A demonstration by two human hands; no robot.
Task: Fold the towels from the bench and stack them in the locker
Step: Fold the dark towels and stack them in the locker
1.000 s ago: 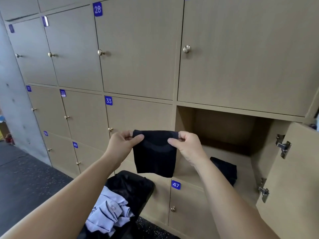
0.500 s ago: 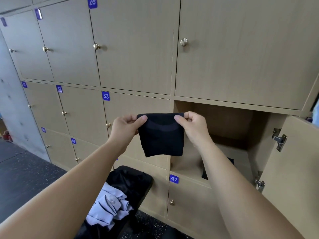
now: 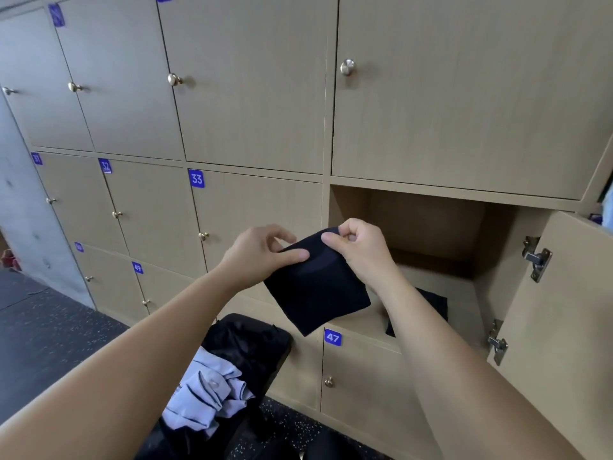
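- Head view, the only one:
- Left hand (image 3: 262, 250) pinches the upper left edge of a folded dark towel (image 3: 318, 290): thumb flat on the near face, fingers curled behind it.
- Right hand (image 3: 361, 247) pinches the towel's top corner between thumb and curled fingers. The two hands are close together, almost touching.
- The towel hangs tilted, lowest corner pointing down, just above the blue label 47 (image 3: 332, 336). It's held in the air in front of the left edge of the open locker (image 3: 428, 224), touching no shelf.
- Inside the locker, a second dark towel (image 3: 433, 302) lies flat on the floor of the compartment (partly hidden behind the right forearm, so its fold can't be judged).
- The locker door (image 3: 564, 310) is swung out to the right, with two metal hinges visible; the upper hinge (image 3: 537, 258) is clear.
- Below the hands, a black bench (image 3: 280, 340) carries a crumpled light blue cloth (image 3: 205, 393) and some dark fabric next to it.
- Neighbouring lockers are closed, e.g. the door with label 33 (image 3: 196, 178).
- The floor (image 3: 49, 327) is dark and speckled.
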